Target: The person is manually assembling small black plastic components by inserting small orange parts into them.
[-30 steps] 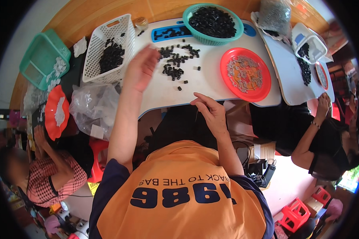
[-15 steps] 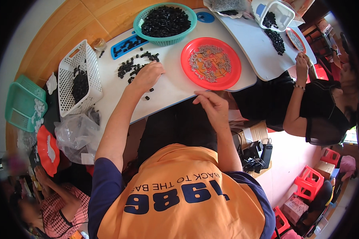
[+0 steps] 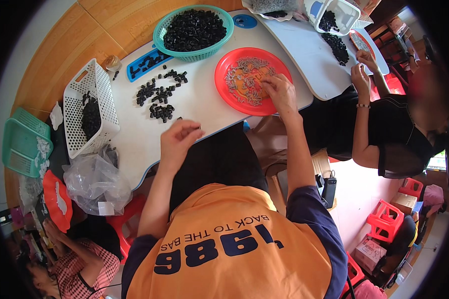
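My left hand (image 3: 177,142) is closed in a pinch at the table's front edge, with what looks like a small black piece at its fingertips. Beyond it lie loose small black pieces (image 3: 162,94) on the white tabletop. My right hand (image 3: 282,94) reaches over the rim of a red plate (image 3: 225,97), thumb and fingers pinched together down among small grey pieces (image 3: 252,65). Whether those fingers have caught a grey piece cannot be made out. A round green basket (image 3: 194,52) heaped with black pieces stands behind the plate.
Left of the loose pieces are a blue tray (image 3: 134,74), a white perforated basket (image 3: 110,112) and a clear plastic bag (image 3: 92,179). On the right, a co-worker (image 3: 384,119) sits at an adjoining table (image 3: 309,65). Another person (image 3: 85,264) is at the lower left.
My left hand has drawn back from the black pieces to the table's front edge. My right hand has moved from the edge up into the red plate.
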`<state>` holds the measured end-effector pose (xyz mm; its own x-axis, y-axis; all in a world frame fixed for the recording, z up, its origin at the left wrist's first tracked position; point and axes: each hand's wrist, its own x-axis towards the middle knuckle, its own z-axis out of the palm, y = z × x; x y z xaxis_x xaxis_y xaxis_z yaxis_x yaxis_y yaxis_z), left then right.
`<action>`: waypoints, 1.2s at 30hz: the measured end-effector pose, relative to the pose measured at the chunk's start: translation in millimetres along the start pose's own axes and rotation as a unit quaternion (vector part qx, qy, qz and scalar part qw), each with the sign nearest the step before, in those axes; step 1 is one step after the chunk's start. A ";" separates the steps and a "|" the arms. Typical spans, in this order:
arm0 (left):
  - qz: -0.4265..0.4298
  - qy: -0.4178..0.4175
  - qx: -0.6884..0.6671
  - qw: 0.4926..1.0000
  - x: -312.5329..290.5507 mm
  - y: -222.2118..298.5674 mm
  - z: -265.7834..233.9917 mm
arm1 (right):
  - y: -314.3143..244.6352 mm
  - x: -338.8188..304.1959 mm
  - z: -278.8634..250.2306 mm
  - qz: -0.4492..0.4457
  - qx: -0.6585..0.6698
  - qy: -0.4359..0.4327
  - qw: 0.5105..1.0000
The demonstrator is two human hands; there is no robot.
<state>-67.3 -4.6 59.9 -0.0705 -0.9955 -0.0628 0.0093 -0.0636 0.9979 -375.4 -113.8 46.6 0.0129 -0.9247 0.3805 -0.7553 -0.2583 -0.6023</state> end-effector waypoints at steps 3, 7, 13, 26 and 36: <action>-0.071 0.052 -0.094 0.992 -31.2 -13.6 8.9 | 2.8 8.3 4.8 -0.027 -0.008 -0.038 0.999; -0.119 0.074 -0.148 0.979 -57.4 -24.8 17.9 | 3.6 18.5 16.0 -0.091 -0.019 -0.052 0.994; -0.104 0.072 -0.139 0.982 -65.1 -27.3 15.4 | 11.7 12.7 18.2 -0.105 -0.104 -0.081 0.986; -0.119 0.038 -0.144 0.982 -68.7 -30.2 24.1 | 8.7 32.4 20.2 -0.121 -0.058 -0.130 0.982; -0.112 0.060 -0.143 0.982 -67.6 -28.7 17.9 | 0.7 41.6 20.1 -0.132 -0.094 -0.200 0.966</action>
<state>-80.6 65.7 35.7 0.0149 -0.9541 -0.2991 0.2872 -0.2825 0.9153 -362.3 -158.1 48.0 0.4459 -0.8768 0.1799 -0.7956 -0.4804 -0.3692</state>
